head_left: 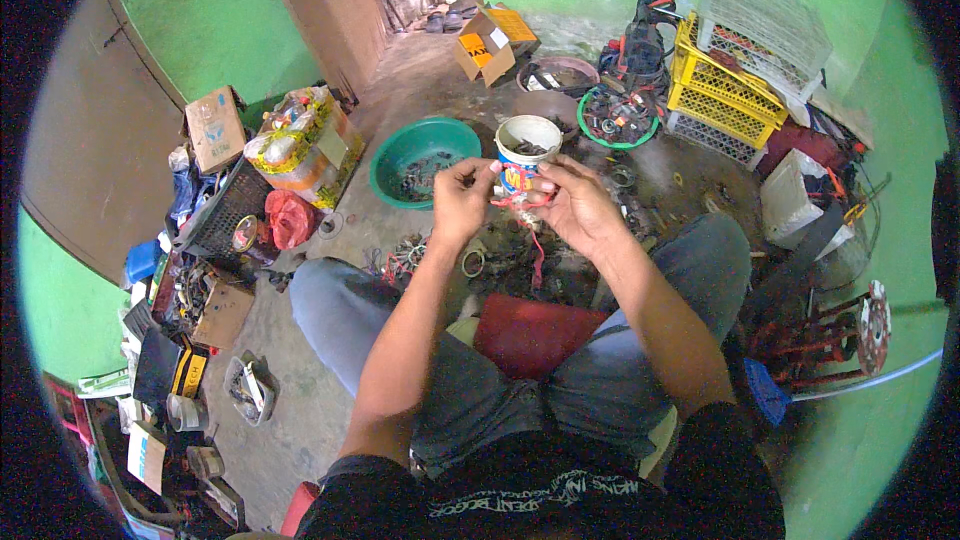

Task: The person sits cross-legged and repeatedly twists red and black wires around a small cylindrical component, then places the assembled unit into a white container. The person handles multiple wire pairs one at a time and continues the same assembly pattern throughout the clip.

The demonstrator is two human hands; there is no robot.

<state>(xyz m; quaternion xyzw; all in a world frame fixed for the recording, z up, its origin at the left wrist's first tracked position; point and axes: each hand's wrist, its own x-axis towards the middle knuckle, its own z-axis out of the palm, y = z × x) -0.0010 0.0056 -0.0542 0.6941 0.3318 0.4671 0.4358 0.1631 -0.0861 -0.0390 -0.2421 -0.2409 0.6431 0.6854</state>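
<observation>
Left of a green basin's [384,170] far rim to the right-hand side, a seated person works with both arms forward: the left hand [462,202], fingertips in a narrow pinch, appears to hold one side of a red cord [538,265]; the cord lies before a small white tub [525,127]; the right hand [583,208] appears to pinch its other side. A careless tug could tip the tub. The cord's upper stretch runs crosswise, its long tail pointing toward the person.
</observation>
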